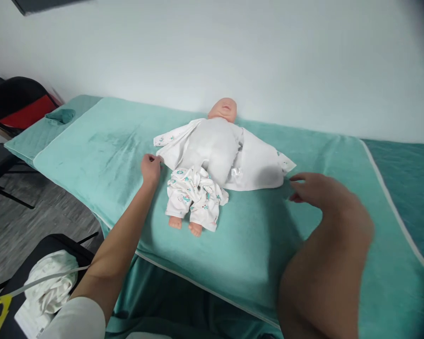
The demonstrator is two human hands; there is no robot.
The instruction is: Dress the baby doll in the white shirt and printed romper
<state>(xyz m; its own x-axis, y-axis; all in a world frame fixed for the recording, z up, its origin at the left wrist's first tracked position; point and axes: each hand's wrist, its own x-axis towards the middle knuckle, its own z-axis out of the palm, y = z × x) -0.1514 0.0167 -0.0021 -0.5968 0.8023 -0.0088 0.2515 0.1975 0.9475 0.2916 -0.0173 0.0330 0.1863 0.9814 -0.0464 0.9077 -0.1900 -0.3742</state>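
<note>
Currently the baby doll (212,150) lies face-up near the bed's (92,150) far edge. Printed trousers (192,195) on, white wrap top (261,165) still open, so roughly half dressed. Left hand (150,168) pinches one flap; right hand (316,190) is open, hovering beside the other.

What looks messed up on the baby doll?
The doll's shirt lies wide open, spread flat on both sides, so its plain cloth tummy shows. Its pants are bunched and crumpled around the legs. The left hand touches one shirt edge; the right hand is open by the other.
</note>
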